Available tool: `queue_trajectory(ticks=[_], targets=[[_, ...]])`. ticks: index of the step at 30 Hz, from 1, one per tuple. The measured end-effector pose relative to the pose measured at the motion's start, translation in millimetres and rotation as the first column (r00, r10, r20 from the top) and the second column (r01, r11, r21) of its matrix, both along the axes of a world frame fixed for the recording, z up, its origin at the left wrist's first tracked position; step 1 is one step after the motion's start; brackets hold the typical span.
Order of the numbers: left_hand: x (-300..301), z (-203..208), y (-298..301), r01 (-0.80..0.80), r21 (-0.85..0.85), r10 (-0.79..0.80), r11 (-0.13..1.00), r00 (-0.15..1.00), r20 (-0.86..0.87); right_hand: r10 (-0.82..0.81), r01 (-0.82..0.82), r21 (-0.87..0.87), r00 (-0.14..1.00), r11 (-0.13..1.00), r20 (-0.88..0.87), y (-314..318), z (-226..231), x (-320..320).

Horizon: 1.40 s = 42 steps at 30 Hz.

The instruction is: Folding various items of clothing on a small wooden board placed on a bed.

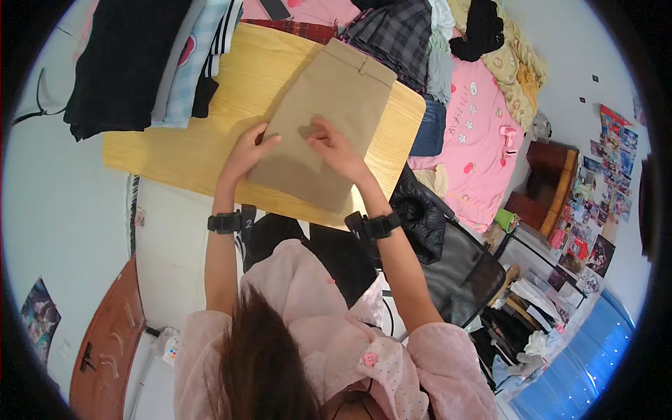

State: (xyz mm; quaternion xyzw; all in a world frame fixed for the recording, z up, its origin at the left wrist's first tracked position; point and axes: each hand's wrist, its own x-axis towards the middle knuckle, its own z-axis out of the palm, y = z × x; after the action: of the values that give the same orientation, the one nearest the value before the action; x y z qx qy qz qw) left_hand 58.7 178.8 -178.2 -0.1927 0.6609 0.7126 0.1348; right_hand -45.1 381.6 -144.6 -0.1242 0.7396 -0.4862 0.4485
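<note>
A tan garment (322, 105) with a waistband and a belt loop lies flat on the wooden table (238, 77), its waistband at the far right end. I cannot tell if it is a skirt or folded trousers. My left hand (245, 152) rests at the garment's left edge, thumb and fingers apart, holding nothing. Over the middle of the cloth is my right hand (337, 150), its fingers partly bent and apart, with nothing in them. A shadow falls on the fabric beside its fingertips. Each wrist wears a black strap.
Folded clothes, black trousers (126, 63) among them, are stacked on the table's left. Beyond the table, a pink bed (479, 140) carries a plaid garment (388, 38) and other clothes. A black mesh chair (455, 269) with a dark jacket (418, 217) stands at right.
</note>
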Motion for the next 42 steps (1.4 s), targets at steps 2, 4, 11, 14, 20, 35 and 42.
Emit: queue_trajectory(ticks=[2,4,11,14,20,35,42], targets=[[-10.1,31.2,6.8,0.041,-0.128,-0.037,0.991,0.999,0.03,-0.108,0.111,0.031,0.989,0.993,-0.099,15.8,-11.0,-11.0],[-6.0,19.0,17.6,-0.103,-0.108,0.091,0.989,0.99,-0.105,-0.113,0.151,0.093,0.939,0.984,-0.326,29.6,-13.6,-20.4],[9.7,-8.0,9.1,0.193,-0.025,-0.189,0.981,0.975,0.119,-0.225,0.41,0.114,0.688,0.905,-0.689,65.9,-22.2,-20.4],[15.0,16.3,7.7,0.166,0.025,-0.165,0.986,0.986,-0.019,-0.17,0.318,0.066,0.656,0.946,-0.735,59.2,1.9,-22.3],[15.9,64.6,-6.6,0.231,-0.05,-0.231,0.972,0.973,0.005,-0.004,0.026,-0.31,0.997,0.95,0.073,20.7,36.5,-42.0],[29.8,79.8,-12.1,-0.193,0.445,0.097,0.874,0.969,0.229,0.247,0.396,-0.543,0.591,0.741,0.768,-21.3,-41.1,-18.8],[-45.5,87.8,11.5,-0.369,0.781,0.222,0.504,0.929,0.295,-0.074,0.457,-0.281,0.618,0.844,0.783,2.3,-3.1,-14.5]])
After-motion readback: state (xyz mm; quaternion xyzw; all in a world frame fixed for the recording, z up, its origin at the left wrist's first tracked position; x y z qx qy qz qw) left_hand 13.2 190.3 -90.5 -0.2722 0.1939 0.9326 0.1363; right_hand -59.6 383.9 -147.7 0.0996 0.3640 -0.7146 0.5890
